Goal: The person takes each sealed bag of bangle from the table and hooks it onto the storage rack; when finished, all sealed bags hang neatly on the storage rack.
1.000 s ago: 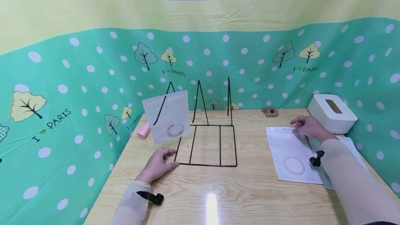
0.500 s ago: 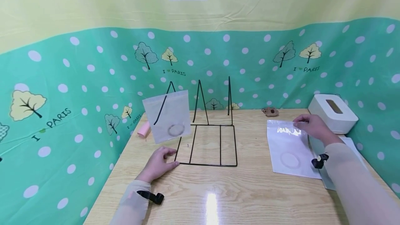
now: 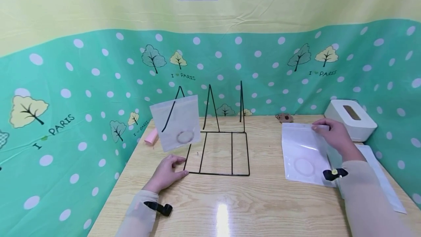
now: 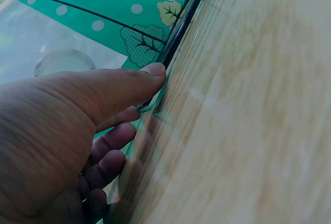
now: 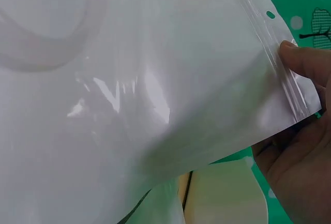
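Observation:
A black wire rack (image 3: 231, 153) with upright triangular loops stands mid-table. My left hand (image 3: 166, 173) grips its front left corner; in the left wrist view the thumb (image 4: 139, 76) lies on the dark wire, fingers curled below. On the rack's leftmost loop hangs a translucent zip bag (image 3: 174, 116) with a ring shape showing in its lower part. At the right, my right hand (image 3: 333, 138) pinches the top edge of a larger white zip bag (image 3: 304, 149), also with a ring shape. In the right wrist view the thumb presses near its zip strip (image 5: 276, 63).
Another pale flat packet (image 3: 383, 178) lies under the right forearm. A white tissue box (image 3: 360, 125) sits at the back right. A small brown item (image 3: 284, 117) lies at the back, and a pink cylinder (image 3: 151, 137) behind the hanging bag. Patterned cloth (image 3: 263, 65) encloses the table.
My right hand has raised the top of the large zip bag, and the bag has shifted slightly away from me. My left hand and the rack have stayed put.

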`<state>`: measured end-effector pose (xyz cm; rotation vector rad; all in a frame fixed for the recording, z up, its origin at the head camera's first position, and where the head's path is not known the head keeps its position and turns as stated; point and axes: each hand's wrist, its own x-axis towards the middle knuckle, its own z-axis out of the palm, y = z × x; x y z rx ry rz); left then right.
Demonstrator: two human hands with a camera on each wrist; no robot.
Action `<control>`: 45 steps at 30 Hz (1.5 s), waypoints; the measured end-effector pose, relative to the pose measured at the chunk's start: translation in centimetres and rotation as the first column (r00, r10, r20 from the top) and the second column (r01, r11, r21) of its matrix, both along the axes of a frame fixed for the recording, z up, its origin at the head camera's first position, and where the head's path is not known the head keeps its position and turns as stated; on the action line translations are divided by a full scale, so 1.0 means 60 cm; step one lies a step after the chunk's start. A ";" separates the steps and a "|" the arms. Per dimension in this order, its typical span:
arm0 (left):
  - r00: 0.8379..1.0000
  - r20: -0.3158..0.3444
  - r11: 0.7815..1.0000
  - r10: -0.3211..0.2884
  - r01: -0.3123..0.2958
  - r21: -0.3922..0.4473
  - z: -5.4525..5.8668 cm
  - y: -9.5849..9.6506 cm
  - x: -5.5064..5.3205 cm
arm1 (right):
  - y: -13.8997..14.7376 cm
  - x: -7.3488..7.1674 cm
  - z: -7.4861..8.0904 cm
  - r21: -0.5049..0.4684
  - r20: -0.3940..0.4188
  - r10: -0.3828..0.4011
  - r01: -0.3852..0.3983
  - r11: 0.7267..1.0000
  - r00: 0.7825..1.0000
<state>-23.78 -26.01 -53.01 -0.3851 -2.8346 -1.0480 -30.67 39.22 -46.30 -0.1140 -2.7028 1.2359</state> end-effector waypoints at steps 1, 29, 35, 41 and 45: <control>1.000 0.003 1.000 -0.001 0.001 0.001 0.000 0.000 -0.001 | 0.000 0.003 0.000 -0.009 -0.001 -0.007 0.007 1.000 1.000; 1.000 0.001 0.999 -0.028 0.028 0.020 -0.007 -0.009 -0.006 | -0.055 0.077 0.095 0.020 -0.118 -0.068 0.070 0.997 0.991; 0.999 -0.001 0.999 -0.032 0.032 0.020 -0.008 -0.009 -0.007 | -0.051 0.098 0.121 0.052 -0.182 -0.032 0.042 0.998 0.983; 0.999 -0.014 0.999 -0.032 0.033 0.025 -0.008 -0.009 -0.006 | -0.051 0.122 0.150 0.112 -0.231 0.012 0.014 0.994 0.973; 0.999 -0.009 0.999 -0.034 0.034 0.022 -0.009 -0.010 -0.007 | -0.058 0.137 0.167 0.123 -0.235 0.048 -0.020 0.992 0.971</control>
